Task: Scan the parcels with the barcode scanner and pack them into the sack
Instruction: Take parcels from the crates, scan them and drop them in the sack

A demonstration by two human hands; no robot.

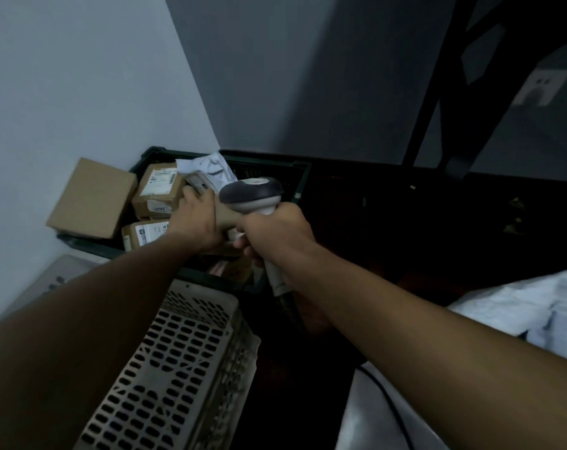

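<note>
My right hand (275, 232) grips the handle of a white and grey barcode scanner (253, 196), its head pointing left over a dark green crate (269, 167). My left hand (197, 216) reaches into that crate and holds a tan parcel (225, 217) just under the scanner head. Several brown cardboard parcels with white labels (158, 190) lie in the crate. A crumpled white mailer bag (210, 170) sits behind them. A white sack (519, 306) lies at the right edge.
A plain cardboard box (94, 198) leans against the wall left of the crate. A beige perforated plastic crate (178, 362) stands in front, below my left arm. A black cable (392, 404) crosses a pale surface at the lower right. A dark frame (438, 92) rises at the back right.
</note>
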